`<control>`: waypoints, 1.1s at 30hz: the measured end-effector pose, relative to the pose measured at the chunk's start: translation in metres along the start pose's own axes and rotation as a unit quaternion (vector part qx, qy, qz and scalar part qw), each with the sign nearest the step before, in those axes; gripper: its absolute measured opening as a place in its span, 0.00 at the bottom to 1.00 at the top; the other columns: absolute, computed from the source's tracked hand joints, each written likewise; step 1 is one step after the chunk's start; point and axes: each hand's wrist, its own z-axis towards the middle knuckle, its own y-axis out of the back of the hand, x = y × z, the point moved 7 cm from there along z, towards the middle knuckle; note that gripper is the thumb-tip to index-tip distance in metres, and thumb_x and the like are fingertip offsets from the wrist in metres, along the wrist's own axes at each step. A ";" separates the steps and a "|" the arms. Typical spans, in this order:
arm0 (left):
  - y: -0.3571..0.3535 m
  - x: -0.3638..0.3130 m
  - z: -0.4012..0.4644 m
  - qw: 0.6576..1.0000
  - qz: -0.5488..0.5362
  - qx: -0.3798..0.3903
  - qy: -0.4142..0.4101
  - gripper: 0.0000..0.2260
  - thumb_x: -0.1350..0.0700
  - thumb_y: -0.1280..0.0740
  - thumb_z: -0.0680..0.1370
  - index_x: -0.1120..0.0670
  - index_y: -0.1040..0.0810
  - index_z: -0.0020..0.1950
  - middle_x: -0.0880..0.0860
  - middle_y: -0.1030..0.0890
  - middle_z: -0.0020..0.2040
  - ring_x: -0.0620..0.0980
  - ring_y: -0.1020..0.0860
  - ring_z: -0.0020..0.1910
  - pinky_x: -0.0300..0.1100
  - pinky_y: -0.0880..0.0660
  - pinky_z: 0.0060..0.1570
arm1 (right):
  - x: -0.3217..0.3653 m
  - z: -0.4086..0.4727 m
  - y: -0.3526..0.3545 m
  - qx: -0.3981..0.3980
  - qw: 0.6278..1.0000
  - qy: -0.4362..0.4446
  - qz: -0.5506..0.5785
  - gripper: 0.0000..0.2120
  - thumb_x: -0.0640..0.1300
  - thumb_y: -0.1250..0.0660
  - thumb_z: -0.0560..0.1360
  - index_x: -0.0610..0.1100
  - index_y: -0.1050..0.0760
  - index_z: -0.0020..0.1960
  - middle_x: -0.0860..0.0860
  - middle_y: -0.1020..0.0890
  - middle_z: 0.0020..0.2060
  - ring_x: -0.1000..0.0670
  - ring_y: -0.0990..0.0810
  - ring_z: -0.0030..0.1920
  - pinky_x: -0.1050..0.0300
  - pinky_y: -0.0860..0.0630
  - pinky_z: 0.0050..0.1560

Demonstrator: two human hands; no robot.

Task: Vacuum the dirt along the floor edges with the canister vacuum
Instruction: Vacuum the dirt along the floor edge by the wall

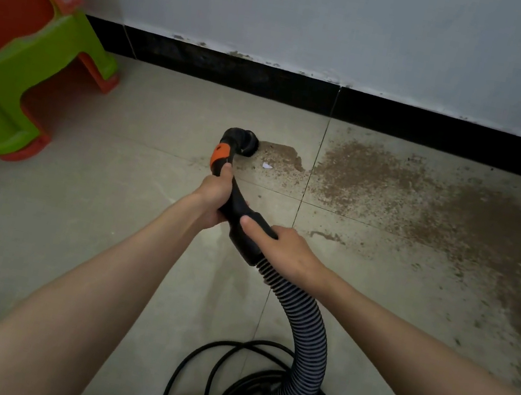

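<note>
While the left hand (pixel 214 194) curls around the black vacuum handle (pixel 236 205) just below its orange collar, the right hand (pixel 285 248) grips the handle's rear end where the ribbed hose (pixel 304 337) joins; the round brush nozzle (pixel 244 141) touches the tiled floor (pixel 111 206) at the brown dirt (pixel 409 195) near the black baseboard (pixel 239 71)

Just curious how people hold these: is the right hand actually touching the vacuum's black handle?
Touching. The head view shows the right hand gripping the black handle, thumb lying along its top.
</note>
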 end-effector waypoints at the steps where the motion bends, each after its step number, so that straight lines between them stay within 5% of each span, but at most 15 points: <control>1: -0.002 0.001 -0.001 1.000 0.004 0.006 0.004 0.21 0.46 0.49 0.84 0.61 0.37 0.68 0.58 0.25 0.44 0.55 0.23 0.42 0.46 0.25 0.37 | 0.002 0.002 0.000 0.008 1.000 -0.010 0.011 0.32 0.70 0.40 0.74 0.40 0.21 0.49 0.44 0.16 0.45 0.44 0.16 0.47 0.48 0.20 0.52; 4: -0.007 0.003 -0.002 0.999 0.007 0.027 0.022 0.20 0.46 0.48 0.84 0.60 0.37 0.66 0.58 0.25 0.44 0.54 0.24 0.41 0.45 0.27 0.34 | 0.011 0.010 -0.006 0.034 0.999 -0.019 0.031 0.33 0.69 0.39 0.75 0.38 0.22 0.52 0.42 0.17 0.46 0.42 0.16 0.47 0.44 0.19 0.54; 8: -0.009 0.002 0.001 0.998 0.007 0.049 0.033 0.17 0.46 0.46 0.83 0.60 0.36 0.60 0.59 0.25 0.45 0.55 0.23 0.40 0.45 0.26 0.32 | 0.009 0.014 -0.010 0.050 0.992 -0.054 0.103 0.26 0.64 0.35 0.76 0.39 0.25 0.50 0.42 0.18 0.40 0.44 0.16 0.33 0.55 0.20 0.31; 10: -0.012 0.002 0.002 0.997 -0.006 0.067 0.035 0.17 0.47 0.44 0.83 0.60 0.37 0.60 0.59 0.25 0.45 0.55 0.23 0.40 0.46 0.26 0.33 | 0.005 0.015 -0.007 0.042 0.991 -0.054 0.115 0.22 0.61 0.35 0.77 0.41 0.26 0.48 0.43 0.19 0.38 0.46 0.17 0.30 0.59 0.24 0.26; 21: -0.032 0.000 0.019 0.993 -0.101 0.044 0.043 0.20 0.41 0.45 0.81 0.58 0.34 0.58 0.54 0.29 0.32 0.50 0.28 0.25 0.40 0.26 0.27 | -0.004 0.019 0.005 -0.003 0.992 -0.052 0.114 0.19 0.60 0.36 0.76 0.43 0.25 0.47 0.45 0.18 0.39 0.44 0.17 0.32 0.57 0.24 0.27; 26: -0.022 0.001 0.022 0.992 -0.119 0.003 0.041 0.20 0.40 0.42 0.80 0.58 0.31 0.51 0.52 0.28 0.21 0.49 0.29 0.17 0.36 0.28 0.23 | 0.004 0.027 0.003 -0.024 0.997 -0.031 0.066 0.17 0.61 0.35 0.74 0.46 0.25 0.42 0.50 0.19 0.35 0.52 0.20 0.27 0.64 0.28 0.23; 33: 0.002 0.002 0.029 0.986 -0.161 -0.008 0.044 0.21 0.37 0.40 0.78 0.57 0.30 0.46 0.52 0.29 0.22 0.48 0.30 0.18 0.34 0.29 0.23 | 0.022 0.039 -0.009 -0.023 1.000 -0.010 -0.001 0.19 0.63 0.37 0.74 0.48 0.28 0.38 0.53 0.21 0.32 0.57 0.24 0.25 0.71 0.38 0.16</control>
